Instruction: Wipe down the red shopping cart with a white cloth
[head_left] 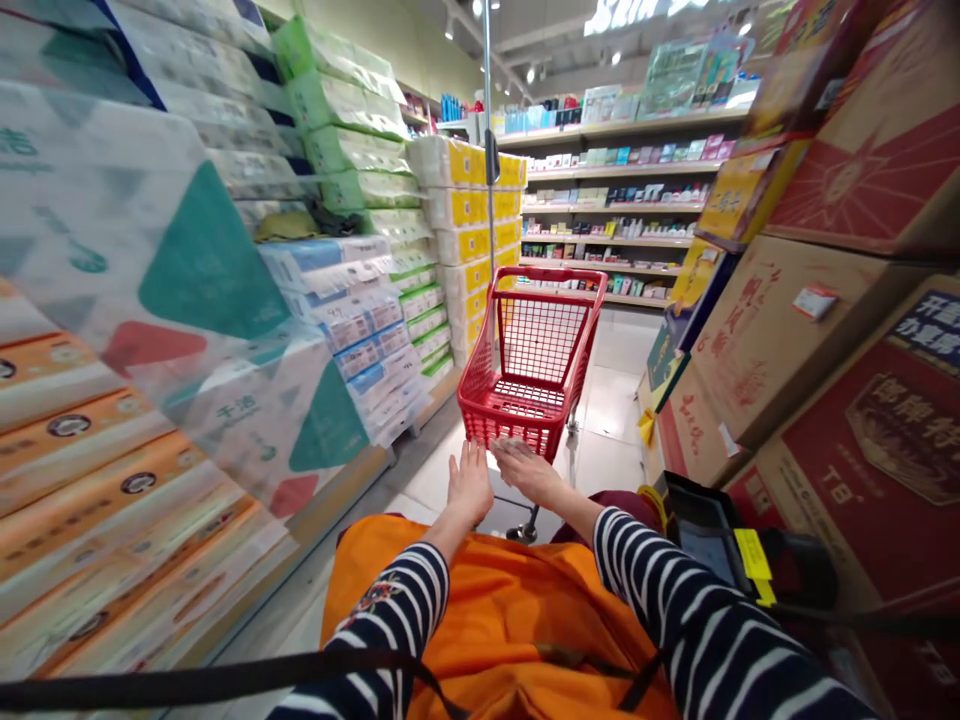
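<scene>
A red mesh shopping cart (pixel 534 365) stands in the aisle just ahead of me, with nothing in its basket. My left hand (pixel 469 482) reaches to the cart's near edge, fingers stretched flat and close together. My right hand (pixel 527 468) lies beside it at the same edge, fingers extended and pointing left. Neither hand holds anything. Both arms wear navy and white striped sleeves, over an orange apron (pixel 499 620).
Stacked packs of toilet paper (pixel 225 300) line the left side. Large red and brown cardboard boxes (pixel 825 330) are piled on the right. A metal pole (pixel 489 150) rises behind the cart. Product shelves (pixel 615 190) cross the aisle's far end. A black strap (pixel 187 685) runs low across the view.
</scene>
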